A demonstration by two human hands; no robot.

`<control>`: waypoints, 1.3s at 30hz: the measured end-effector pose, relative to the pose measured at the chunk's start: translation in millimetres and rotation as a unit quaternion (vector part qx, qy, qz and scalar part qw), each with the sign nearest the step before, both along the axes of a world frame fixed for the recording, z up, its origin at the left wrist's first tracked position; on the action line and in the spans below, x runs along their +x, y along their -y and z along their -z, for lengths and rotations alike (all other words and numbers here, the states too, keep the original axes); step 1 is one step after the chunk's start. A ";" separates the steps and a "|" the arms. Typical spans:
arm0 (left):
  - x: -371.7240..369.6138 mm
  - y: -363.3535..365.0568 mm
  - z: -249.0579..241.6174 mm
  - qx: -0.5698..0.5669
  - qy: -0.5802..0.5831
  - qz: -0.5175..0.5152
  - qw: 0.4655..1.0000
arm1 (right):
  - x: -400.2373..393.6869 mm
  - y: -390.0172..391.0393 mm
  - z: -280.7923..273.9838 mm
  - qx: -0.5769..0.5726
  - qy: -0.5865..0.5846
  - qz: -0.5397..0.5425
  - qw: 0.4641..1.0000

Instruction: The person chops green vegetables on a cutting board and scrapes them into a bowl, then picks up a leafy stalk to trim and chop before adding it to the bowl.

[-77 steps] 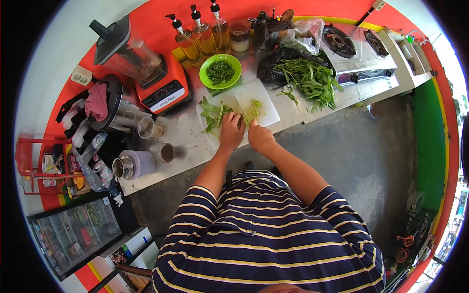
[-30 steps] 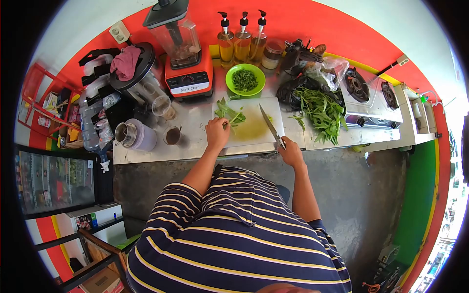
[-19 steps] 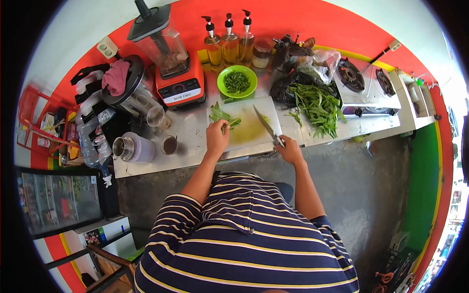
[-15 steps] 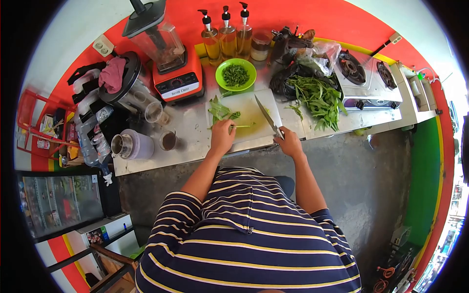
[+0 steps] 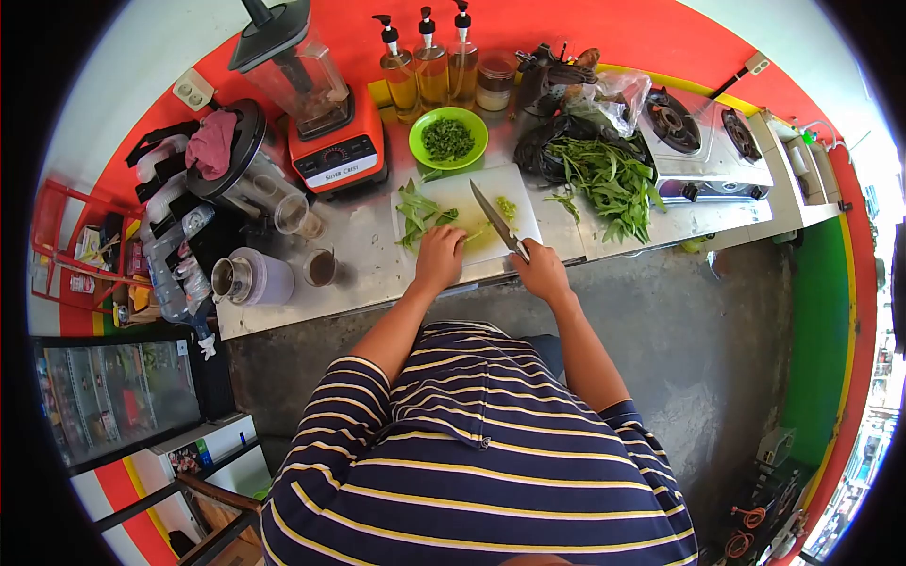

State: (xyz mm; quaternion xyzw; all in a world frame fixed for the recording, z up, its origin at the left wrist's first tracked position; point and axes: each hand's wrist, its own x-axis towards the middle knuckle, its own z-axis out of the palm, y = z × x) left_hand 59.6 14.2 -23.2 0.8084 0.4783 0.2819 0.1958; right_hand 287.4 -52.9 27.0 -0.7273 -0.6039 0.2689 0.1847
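Note:
My right hand [image 5: 541, 271] is closed around the handle of a kitchen knife [image 5: 493, 213], its blade pointing up and left over the white cutting board [image 5: 494, 177]. On the board's near edge, my left hand [image 5: 441, 257] presses down with its fingers closed on green stems; a short piece of stem shows beside its fingertips. Leaves [image 5: 417, 209] of the same greens spread beyond that hand. Small chopped green pieces [image 5: 507, 207] lie to the right of the blade. A green bowl [image 5: 482, 151] of chopped greens stands behind the board.
A pile of leafy greens [image 5: 612, 184] spills from a black plastic bag [image 5: 536, 158] at the right, before a gas stove [image 5: 715, 170]. On the left are a red blender [image 5: 337, 158], a cup of dark contents [image 5: 321, 270] and a lidded container [image 5: 267, 278]. Pump bottles [image 5: 430, 75] line the back.
My right hand has moved the knife left, closer to my left hand. My left hand has turned palm-down onto the board, and chopped pieces now show right of the blade.

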 end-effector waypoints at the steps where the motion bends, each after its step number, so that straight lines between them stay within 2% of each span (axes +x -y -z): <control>1: 2.5 0.6 0.9 0.021 0.007 0.007 1.000 | -2.2 0.3 -2.3 0.003 0.033 0.008 0.999; 4: 6.0 6.3 0.4 0.045 0.022 0.023 0.998 | -5.1 1.2 -24.0 -0.025 0.030 0.011 0.999; 8: 3.1 8.7 -2.9 0.071 0.006 0.052 0.996 | -6.7 3.8 -13.1 -0.008 0.044 -0.008 0.999; 10: 3.2 9.1 -1.3 0.082 0.003 0.052 0.995 | -12.0 5.5 -9.0 -0.053 0.128 -0.049 0.989; 14: 5.7 9.9 3.0 0.094 0.001 0.038 0.995 | -24.3 8.3 -0.8 -0.104 0.202 -0.074 0.971; 20: 5.4 10.6 6.2 0.088 -0.037 0.025 0.995 | -27.3 -5.1 2.6 -0.113 0.243 -0.084 0.960; 23: 5.4 10.2 6.8 0.066 -0.048 0.030 0.996 | -21.1 -19.6 -25.0 -0.128 0.259 -0.127 0.949; 25: 5.2 12.8 5.6 0.060 -0.050 0.029 0.997 | -20.0 -17.5 -33.3 -0.136 0.263 -0.145 0.944; 29: 6.0 11.3 4.8 0.071 -0.058 0.031 0.995 | -21.2 -0.5 0.3 -0.127 0.218 -0.101 0.962; 32: 5.8 10.9 4.2 0.062 -0.062 0.033 0.996 | -24.4 3.5 4.6 -0.159 0.192 -0.084 0.965; 39: 7.6 14.5 -1.5 0.040 -0.088 0.029 0.995 | -24.5 -26.9 -57.3 -0.218 0.241 -0.181 0.928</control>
